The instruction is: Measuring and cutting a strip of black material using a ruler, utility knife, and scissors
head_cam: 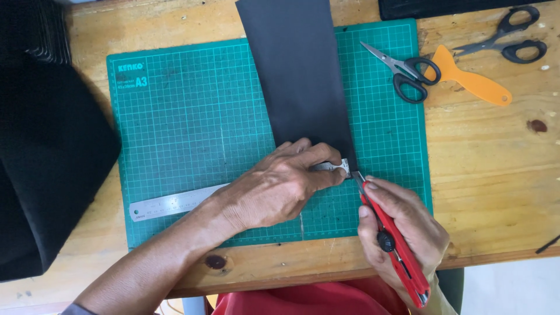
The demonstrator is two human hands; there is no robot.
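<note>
On the green gridded cutting mat (192,116), left hand (274,189) presses flat on the steel ruler (175,202) pinning that thin, floppy-looking black sheet (297,76), right hand (402,227) gripping the red utility knife (394,245) at its edge.

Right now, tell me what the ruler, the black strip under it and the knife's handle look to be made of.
Ruler: likely steel, by its silver brushed sheen and engraved marks. Black strip: matte, thin and flat, so paper, card or a foam sheet; the view cannot settle which. Utility knife in the right hand: red glossy handle, probably plastic, with a metal blade. The left hand presses the ruler down.
</note>
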